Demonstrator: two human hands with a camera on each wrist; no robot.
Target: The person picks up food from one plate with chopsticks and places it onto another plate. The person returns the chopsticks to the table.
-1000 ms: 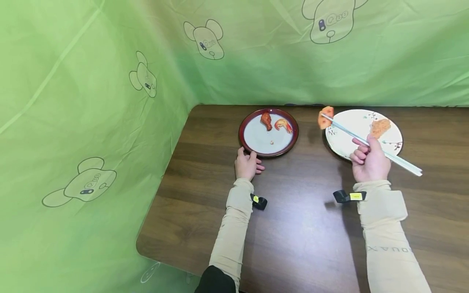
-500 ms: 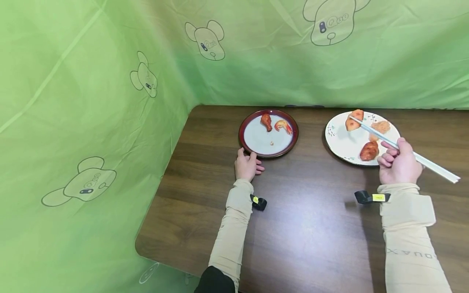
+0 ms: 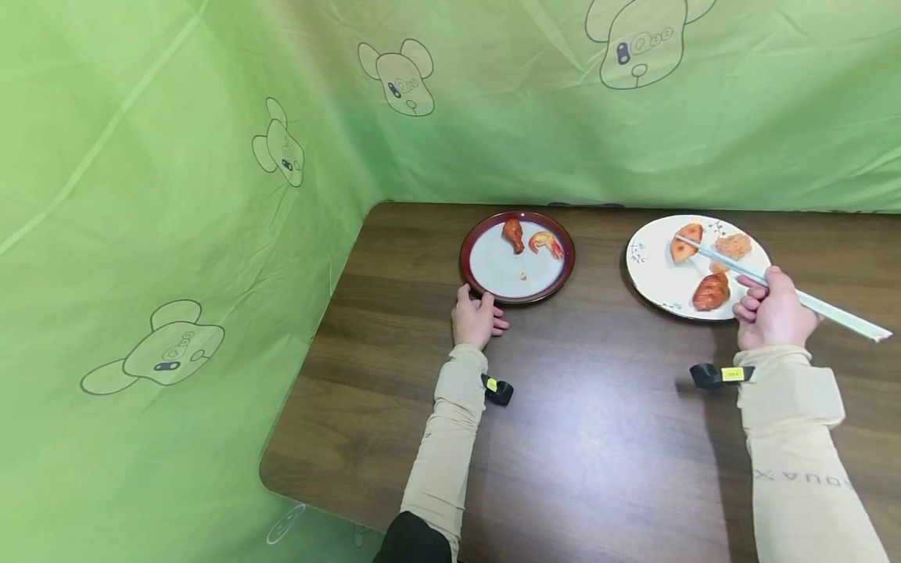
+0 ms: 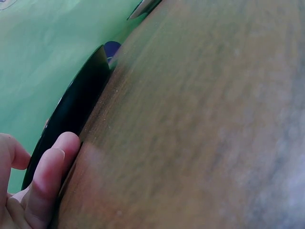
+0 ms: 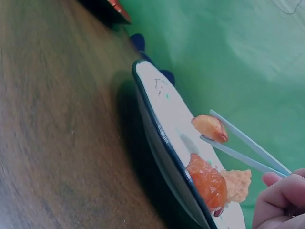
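Note:
My right hand (image 3: pixel 774 313) holds a pair of pale chopsticks (image 3: pixel 834 313). Their tips lie on either side of a half-moon, orange-brown food piece (image 5: pixel 209 128) over the white flowered plate (image 3: pixel 651 274). The right wrist view has it just above the plate's surface; whether it touches is hard to tell. A glazed brown meat piece (image 3: pixel 711 292) and a breaded, drumstick-shaped piece (image 3: pixel 734 246) lie on that plate. At the red-rimmed plate (image 3: pixel 517 283), my left hand (image 3: pixel 473 319) grips the near-left rim, fingers on both sides. That plate bears a chicken drumstick (image 3: pixel 514 234) and a shrimp (image 3: pixel 545 244).
Both plates stand near the back edge of the brown wooden table (image 3: pixel 563 438), with a strip of bare wood between them. A green printed curtain (image 3: pixel 493 133) hangs behind and to the left. A small crumb (image 3: pixel 523 276) lies on the red-rimmed plate.
My right hand has moved rightward with the chopsticks, bringing the half-moon piece from beside the white plate to over it, then lower. My left hand stays at the red-rimmed plate.

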